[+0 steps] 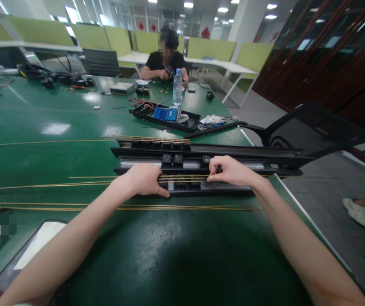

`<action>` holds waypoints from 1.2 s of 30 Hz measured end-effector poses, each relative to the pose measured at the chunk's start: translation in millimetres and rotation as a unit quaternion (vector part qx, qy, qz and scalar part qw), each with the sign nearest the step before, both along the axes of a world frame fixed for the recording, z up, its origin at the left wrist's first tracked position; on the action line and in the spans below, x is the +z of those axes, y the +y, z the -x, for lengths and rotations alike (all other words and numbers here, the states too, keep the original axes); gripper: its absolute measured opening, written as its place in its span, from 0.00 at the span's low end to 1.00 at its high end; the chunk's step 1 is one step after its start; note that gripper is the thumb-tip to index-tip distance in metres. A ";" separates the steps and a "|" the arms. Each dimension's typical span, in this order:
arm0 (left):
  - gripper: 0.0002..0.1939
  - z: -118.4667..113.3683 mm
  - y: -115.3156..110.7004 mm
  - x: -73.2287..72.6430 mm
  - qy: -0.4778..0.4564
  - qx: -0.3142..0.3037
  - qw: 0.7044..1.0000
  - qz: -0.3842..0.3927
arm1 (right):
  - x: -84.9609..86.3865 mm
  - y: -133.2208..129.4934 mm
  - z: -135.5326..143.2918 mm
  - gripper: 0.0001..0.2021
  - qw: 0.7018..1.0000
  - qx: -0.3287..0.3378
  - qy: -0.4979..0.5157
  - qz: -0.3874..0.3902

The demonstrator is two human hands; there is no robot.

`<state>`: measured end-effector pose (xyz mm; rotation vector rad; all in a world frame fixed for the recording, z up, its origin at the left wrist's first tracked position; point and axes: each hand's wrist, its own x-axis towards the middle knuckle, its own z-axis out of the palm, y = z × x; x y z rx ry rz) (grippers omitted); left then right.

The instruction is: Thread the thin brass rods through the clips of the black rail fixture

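A glossy green tabletop [169, 255] is being shown in the head view, with a dark-shirted co-worker [166, 59] being seen at its far side. Near the middle, a long black channel-shaped rail [214, 193] is being spanned by the left hand [142, 178]; its thumb is being spread along the near edge. At the right hand [229, 170], thumb and forefinger are being held narrowly together, apparently on the thin brass-coloured rods [182, 181]; the exact number pinched cannot be told.

Bending is being judged the chief risk, since long, slender lengths are being left unsupported beyond the fingers. Misalignment is also being considered possible, should the small square black blocks [182, 186] be nudged by the fingertips. Snagging could be caused by the loose golden rods [176, 208], which are lying just beside the near edge.

The rail is being presented as straight and dark, with a pale inner strip. It is lying in front of the parallel black rails [249, 159], roughly level with them. The rods are running lengthwise above the blocks, thin and shiny; whether they are being seated in the blocks cannot be told.
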<state>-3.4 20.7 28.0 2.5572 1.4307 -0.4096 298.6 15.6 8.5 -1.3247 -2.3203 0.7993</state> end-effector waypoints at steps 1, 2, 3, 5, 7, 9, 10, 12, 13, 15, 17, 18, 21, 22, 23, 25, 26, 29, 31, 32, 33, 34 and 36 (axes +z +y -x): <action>0.39 0.0 0.0 0.0 0.001 0.001 1.000 0.001 | 0.0 0.1 -0.2 0.15 1.000 0.000 0.001 0.000; 0.39 0.0 0.1 0.0 0.001 0.001 1.000 0.002 | 0.0 0.1 -0.3 0.15 1.000 0.001 0.002 0.001; 0.39 0.0 0.1 0.0 0.002 0.000 1.000 0.003 | -0.1 0.2 -0.3 0.14 1.000 0.001 0.002 0.002; 0.39 0.2 0.1 0.2 0.002 -0.001 1.000 0.004 | -0.2 0.3 -0.1 0.14 1.000 0.001 0.001 0.003; 0.40 0.3 0.1 0.6 0.001 0.001 1.000 0.005 | 0.3 0.2 0.3 0.14 1.000 -0.002 0.001 0.003; 0.40 0.3 0.0 0.8 -0.001 0.003 1.000 0.004 | 2.2 0.0 -0.2 0.14 1.000 -0.005 -0.001 0.004; 0.40 0.2 0.0 0.8 -0.001 0.002 1.000 0.003 | 3.9 -0.2 -1.1 0.15 1.000 -0.006 -0.004 0.007; 0.39 0.1 0.0 0.4 -0.002 0.000 1.000 -0.002 | 9.0 -0.8 -4.8 0.16 1.000 -0.016 -0.010 0.017; 0.38 0.1 0.1 0.1 -0.001 -0.002 1.000 -0.005 | 12.2 -1.1 -7.5 0.17 0.999 -0.025 -0.012 0.023; 0.38 0.1 0.3 -0.6 0.000 -0.005 1.000 -0.010 | 19.4 -1.9 -14.3 0.18 0.998 -0.054 -0.014 0.025; 0.37 0.2 0.5 -1.2 0.001 -0.006 1.000 -0.011 | 27.0 -2.7 -22.0 0.18 0.996 -0.084 -0.018 0.009; 0.37 0.2 0.6 -1.4 0.001 -0.005 1.000 -0.011 | 30.6 -3.2 -25.9 0.19 0.995 -0.096 -0.022 0.001; 0.37 0.2 0.8 -1.5 0.001 -0.001 1.000 -0.008 | 39.5 -4.3 -38.0 0.20 0.991 -0.123 -0.041 -0.021; 0.37 0.3 0.9 -1.6 0.001 -0.001 1.000 -0.008 | 41.7 -4.7 -42.1 0.20 0.990 -0.131 -0.048 -0.028; 0.37 0.3 1.0 -1.7 0.001 -0.002 1.000 -0.008 | 43.4 -4.9 -46.3 0.20 0.988 -0.140 -0.054 -0.035; 0.38 0.6 1.3 -2.5 0.000 -0.005 1.000 -0.009 | 45.6 -5.3 -54.3 0.21 0.984 -0.159 -0.059 -0.045; 0.38 0.7 1.4 -2.9 0.000 -0.006 1.000 -0.010 | 46.1 -5.4 -57.8 0.21 0.983 -0.167 -0.060 -0.048; 0.39 1.0 1.5 -4.3 0.002 -0.009 1.000 -0.015 | 46.0 -4.9 -65.3 0.21 0.980 -0.182 -0.068 -0.053; 0.39 1.1 1.4 -4.5 0.002 -0.010 1.000 -0.017 | 44.9 -3.9 -67.0 0.21 0.979 -0.182 -0.071 -0.052; 0.39 1.0 1.3 -4.4 0.002 -0.010 1.000 -0.018 | 44.2 -3.1 -66.7 0.21 0.980 -0.180 -0.071 -0.050; 0.39 1.0 1.3 -4.2 0.002 -0.009 1.000 -0.018 | 43.3 -2.4 -65.8 0.22 0.981 -0.177 -0.071 -0.046; 0.39 1.0 1.2 -3.9 0.003 -0.008 1.000 -0.018 | 42.4 -1.5 -64.1 0.22 0.981 -0.173 -0.073 -0.042; 0.39 1.0 0.9 -3.5 0.004 -0.007 1.000 -0.019 | 39.8 0.0 -58.5 0.22 0.983 -0.163 -0.081 -0.032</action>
